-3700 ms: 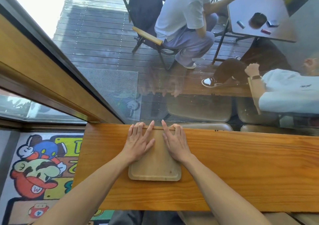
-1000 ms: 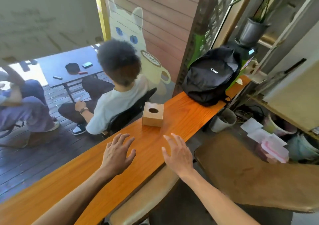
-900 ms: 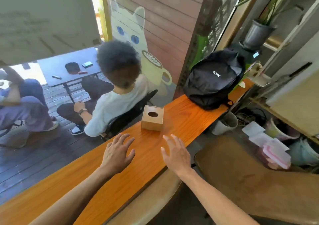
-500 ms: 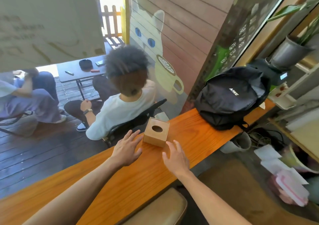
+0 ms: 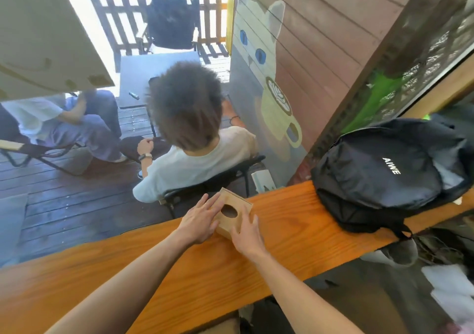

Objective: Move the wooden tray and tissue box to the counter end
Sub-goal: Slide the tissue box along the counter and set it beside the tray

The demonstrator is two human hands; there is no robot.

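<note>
Two hands (image 5: 198, 222) (image 5: 247, 233), one tissue box (image 5: 232, 213)

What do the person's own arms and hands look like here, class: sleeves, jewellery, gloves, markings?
Both forearms come in bare from the bottom edge, with no sleeve showing anywhere in view. The left hand and right hand wear no gloves. No watch, bracelet or ring shows on either wrist or on the visible fingers, and no markings show.

We see a black backpack (image 5: 379, 177) resting on the wooden counter (image 5: 179, 269). Beyond the counter we see a seated person (image 5: 189, 139) and a painted cat mural (image 5: 266, 77).
</note>
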